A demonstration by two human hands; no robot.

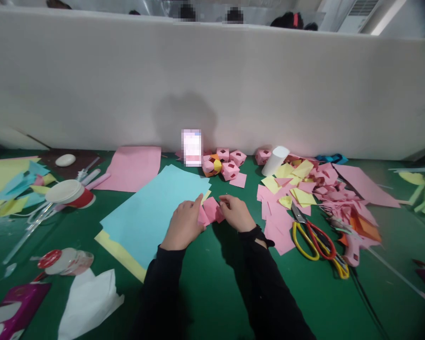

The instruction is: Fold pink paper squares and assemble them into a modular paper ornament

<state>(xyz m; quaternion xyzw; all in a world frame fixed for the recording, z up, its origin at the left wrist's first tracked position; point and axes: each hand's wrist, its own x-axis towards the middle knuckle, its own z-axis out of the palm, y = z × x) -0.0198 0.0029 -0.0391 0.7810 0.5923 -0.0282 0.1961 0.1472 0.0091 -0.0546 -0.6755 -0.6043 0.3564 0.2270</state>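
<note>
A folded pink paper piece [211, 211] is held between both hands just above the green table. My left hand [186, 222] is closed on its left side, thumb and fingers pressed to the paper. At its right edge my right hand [237, 212] pinches with curled fingertips. Blue paper sheets [152, 203] lie beside and partly beneath my left hand. Behind the hands sit several folded pink paper shapes [230, 170], one joined with orange and yellow. A small pink square [238, 180] lies in front of them.
Right of my hands are pink and yellow paper pieces [278, 231], scissors [313, 236], a pink glue gun [352, 248] with a cord, and a white tube [275, 160]. Leftward stand a paper cup [71, 193] and a red-lidded jar [65, 262]. A white partition [212, 85] rises behind.
</note>
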